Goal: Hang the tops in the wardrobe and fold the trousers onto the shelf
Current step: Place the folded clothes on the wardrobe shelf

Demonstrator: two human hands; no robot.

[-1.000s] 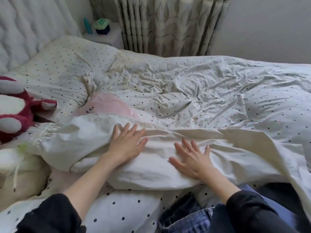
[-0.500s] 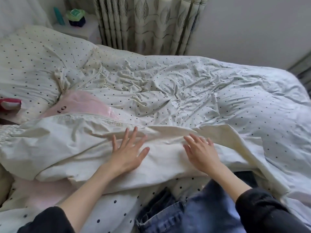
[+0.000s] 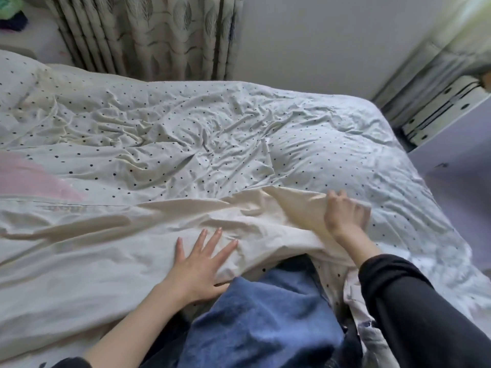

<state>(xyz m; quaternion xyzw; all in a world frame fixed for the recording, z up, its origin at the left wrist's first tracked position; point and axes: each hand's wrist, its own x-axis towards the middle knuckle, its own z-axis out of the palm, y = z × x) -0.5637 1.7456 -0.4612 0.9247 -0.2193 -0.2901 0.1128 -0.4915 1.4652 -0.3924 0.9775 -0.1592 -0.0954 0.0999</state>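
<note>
Cream trousers [image 3: 93, 243] lie spread lengthwise across the dotted duvet [image 3: 212, 134] of the bed. My left hand [image 3: 198, 264] rests flat on the cream cloth with its fingers spread. Further right, my right hand [image 3: 344, 212] grips a raised fold at the right end of the trousers, fingers curled round the cloth. Blue jeans [image 3: 263, 320] lie bunched at the bed's near edge, just below my left hand and partly under the cream cloth.
A pink garment [image 3: 29, 179] peeks out at the left, behind the cream trousers. Leaf-patterned curtains [image 3: 159, 35] hang behind the bed. White drawers [image 3: 438, 112] stand at the right past the bed's corner, with floor beside them.
My view has swung right along the bed. My right hand slid right along the trousers and now grips a lifted fold. My left hand stays flat on the cloth.
</note>
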